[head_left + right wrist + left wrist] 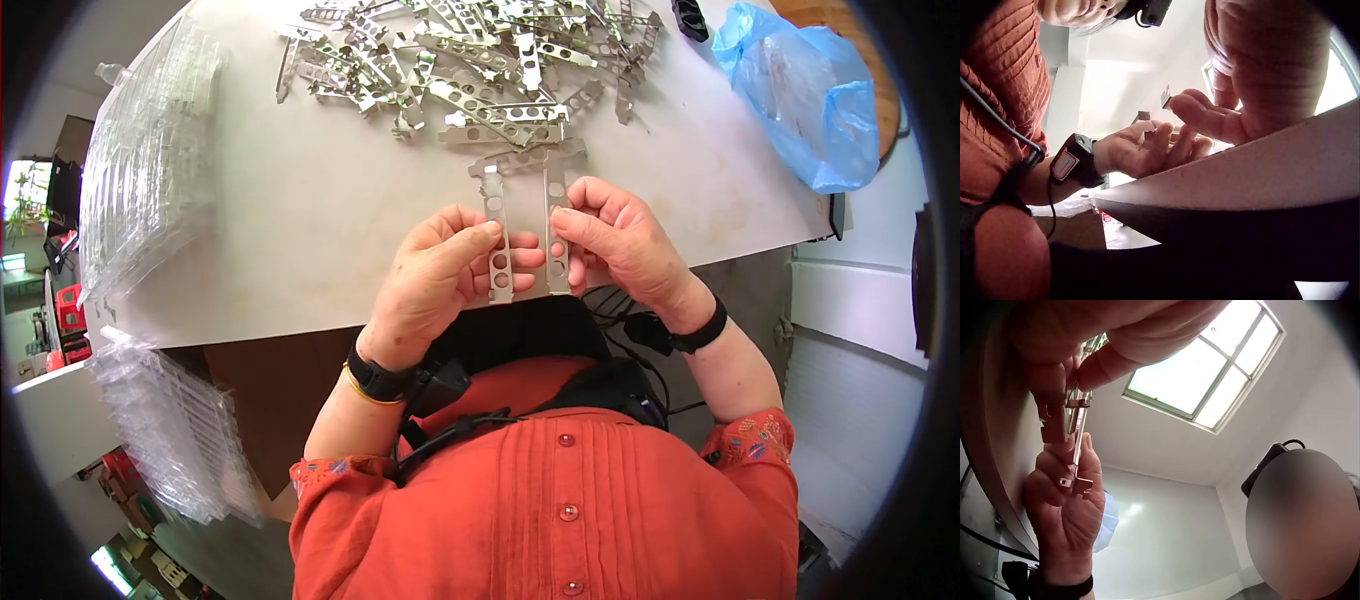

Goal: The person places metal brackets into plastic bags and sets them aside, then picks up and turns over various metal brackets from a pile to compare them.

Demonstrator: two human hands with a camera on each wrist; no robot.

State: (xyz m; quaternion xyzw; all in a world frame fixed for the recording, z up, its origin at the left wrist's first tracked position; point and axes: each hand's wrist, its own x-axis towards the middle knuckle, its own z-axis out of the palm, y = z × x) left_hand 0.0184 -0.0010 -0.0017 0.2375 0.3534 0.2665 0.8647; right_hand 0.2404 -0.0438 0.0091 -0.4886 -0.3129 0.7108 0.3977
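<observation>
My left hand (425, 270) pinches a flat metal slot bracket (493, 186) with a row of round holes, the thumb lying on its face. A second slot bracket (556, 172) is gripped between the thumb and fingers of my right hand (645, 250). Both brackets are upright and side by side near the table's front edge, with a narrow gap between them. Just beyond their upper ends lies a loose bracket (520, 158). In the left wrist view the brackets appear nearly edge-on, and a bent tab (1084, 485) shows by the right hand.
A heap of similar metal brackets (470, 100) spreads over the back of the white table (300, 230). Clear plastic trays (155, 160) are stacked at the left, with more trays (180, 430) below. A blue plastic bag (800, 100) and a black object (690, 18) occupy the back right.
</observation>
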